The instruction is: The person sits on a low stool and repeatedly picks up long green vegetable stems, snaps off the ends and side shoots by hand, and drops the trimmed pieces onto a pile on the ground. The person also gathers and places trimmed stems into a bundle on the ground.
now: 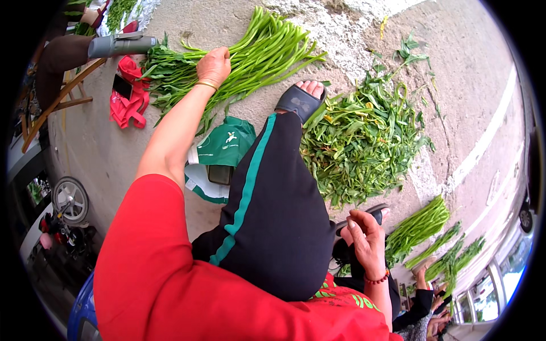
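Observation:
My left hand (214, 66), with a gold-coloured bangle at the wrist, is closed over green stems in a large spread bundle of water spinach (273, 51). The leafy ends fan out to the left and the bare stems to the right. My right hand (367, 238), wearing a red beaded bracelet, hovers beside my dark trouser leg. Its fingers are half curled, and I see nothing in them. A wide heap of plucked leaves (362, 145), some yellowed, lies on the concrete beyond my knee, next to my sandalled foot (303, 100).
A green bag (228, 143) with a dark phone (219, 174) lies left of my leg. Farther left are a red cloth bag (128, 108), another phone (123, 86) and a grey bottle (121, 44). Sorted stem bundles (420, 226) lie lower right, near other people (422, 307).

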